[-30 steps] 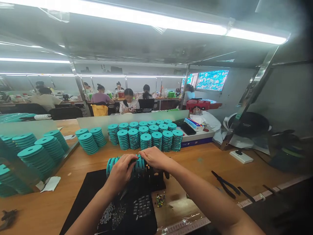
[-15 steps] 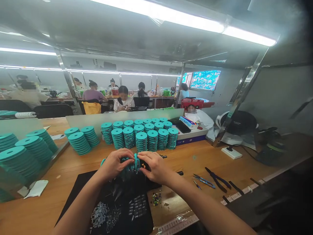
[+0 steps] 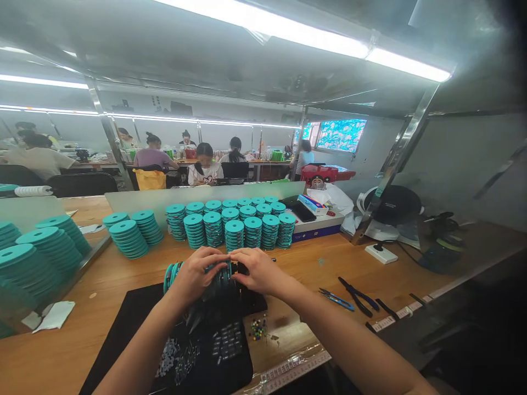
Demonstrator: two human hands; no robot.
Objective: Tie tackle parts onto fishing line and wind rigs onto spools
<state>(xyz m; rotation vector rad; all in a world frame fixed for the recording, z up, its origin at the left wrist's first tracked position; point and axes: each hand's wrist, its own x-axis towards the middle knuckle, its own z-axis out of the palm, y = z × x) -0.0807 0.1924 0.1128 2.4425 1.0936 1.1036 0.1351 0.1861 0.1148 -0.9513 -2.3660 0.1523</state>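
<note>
shifted since the earlier frame: left hand [image 3: 200, 277] and right hand [image 3: 255, 270], drawn together until nearly or just touching at the index fingertips; view turned slightly to the right.

lettering: on the measuring tape [image 3: 296, 368] along the front edge, printed marks, too small to read; on the dark blue side of the flat box [image 3: 317, 232], small pale marks, likewise illegible; on the black round housing [image 3: 397, 204] at right, faint pale print, unreadable; on the white shirt [image 3: 209, 180] of a co-worker, a dark heart outline.

central subject: row of turquoise discs [image 3: 171, 277], laid on its side at the far end of the black mat [image 3: 127, 323], between and beneath both hands; rims bright and smooth, with darker, glinting material between; middle largely hidden by fingers.

left hand: arched over the row, fingers bent, thumb below. right hand: at the row's right end, fingers bent, thumb lower and apart from the index finger. anything pinched in either: cannot tell.

on the mat: white bits [image 3: 168, 357], thin metallic pieces [image 3: 187, 363], shiny oblong pieces [image 3: 227, 341]. beside it: coloured beads [image 3: 258, 328]. behind: upright turquoise stacks [image 3: 234, 237]. at right: blue snips [image 3: 338, 299], dark pliers [image 3: 361, 299].
</note>
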